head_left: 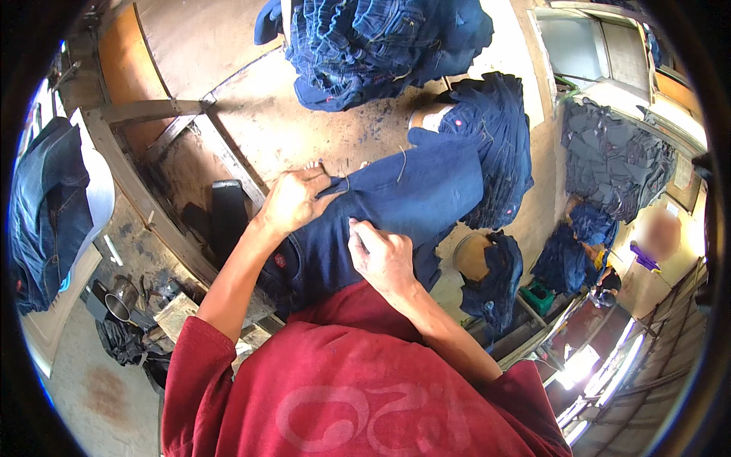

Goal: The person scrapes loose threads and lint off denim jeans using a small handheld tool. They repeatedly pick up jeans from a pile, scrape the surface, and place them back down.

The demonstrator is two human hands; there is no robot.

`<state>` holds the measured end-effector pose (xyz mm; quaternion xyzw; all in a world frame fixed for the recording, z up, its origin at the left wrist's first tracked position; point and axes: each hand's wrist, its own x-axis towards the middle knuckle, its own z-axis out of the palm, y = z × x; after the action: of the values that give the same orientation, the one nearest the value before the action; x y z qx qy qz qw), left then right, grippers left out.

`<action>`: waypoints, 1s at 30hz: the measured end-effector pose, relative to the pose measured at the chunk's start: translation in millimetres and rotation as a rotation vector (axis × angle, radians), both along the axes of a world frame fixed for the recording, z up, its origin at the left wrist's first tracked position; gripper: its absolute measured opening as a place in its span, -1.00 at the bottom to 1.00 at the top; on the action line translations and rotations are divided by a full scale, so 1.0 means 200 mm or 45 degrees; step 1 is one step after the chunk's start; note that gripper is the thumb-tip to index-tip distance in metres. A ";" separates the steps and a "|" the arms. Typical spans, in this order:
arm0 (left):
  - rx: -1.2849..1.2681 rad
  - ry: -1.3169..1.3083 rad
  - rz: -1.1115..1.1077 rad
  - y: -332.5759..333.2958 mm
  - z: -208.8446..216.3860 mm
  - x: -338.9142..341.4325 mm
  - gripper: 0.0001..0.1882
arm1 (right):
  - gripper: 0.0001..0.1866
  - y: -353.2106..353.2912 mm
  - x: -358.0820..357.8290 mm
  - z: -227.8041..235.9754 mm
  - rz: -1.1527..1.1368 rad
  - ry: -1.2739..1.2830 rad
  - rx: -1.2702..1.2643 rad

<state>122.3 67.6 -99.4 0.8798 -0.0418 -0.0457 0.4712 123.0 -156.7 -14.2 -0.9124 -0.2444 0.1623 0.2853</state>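
Left hand: above the middle of the frame, left of centre; the left hand [295, 202] pinches the upper edge of the jeans [426, 183] between thumb and bent fingers.
Right hand: at the centre, lower than the other; the right hand [381, 255] has its thumb and forefinger drawn together on the cloth, gripping a bit of it, the other fingers curled in.
Jeans: dark blue, spread across the middle of the frame from the lap up toward the right, with a red label [279, 260] at the lower left end.
Loose thread: a pale thread [402, 164] lies on the cloth, right of both hands.
Big pile: bunched blue jeans [365, 53] at the top centre.
Second pile: more blue jeans [506, 145] at upper right of centre, touching the far end of the held pair.
Right edge: a heap of grey trousers [617, 156]; below it, a green basket [537, 298].
Left edge: folded jeans [46, 213] above a metal cup [122, 298].
Clothing: a red shirt [343, 373] fills the bottom centre.
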 end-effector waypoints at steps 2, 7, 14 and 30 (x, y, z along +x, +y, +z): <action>-0.044 -0.088 0.019 0.00 0.00 0.00 -0.76 | -0.97 0.00 0.00 0.01 0.039 0.021 -0.077; -0.017 -0.102 0.011 -0.01 -0.01 0.00 -0.76 | -0.97 0.01 0.01 0.01 -0.023 0.005 -0.024; -0.021 -0.096 0.022 0.00 0.00 0.01 -0.75 | -0.95 -0.01 0.03 0.02 0.013 0.043 -0.040; 0.015 -0.070 0.012 -0.01 -0.02 0.01 -0.78 | -0.94 -0.02 0.02 0.00 -0.002 0.043 -0.103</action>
<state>124.3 64.6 -103.5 0.8837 -0.0505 -0.0196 0.4650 127.4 -161.0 -14.1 -0.9205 -0.2321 0.1873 0.2523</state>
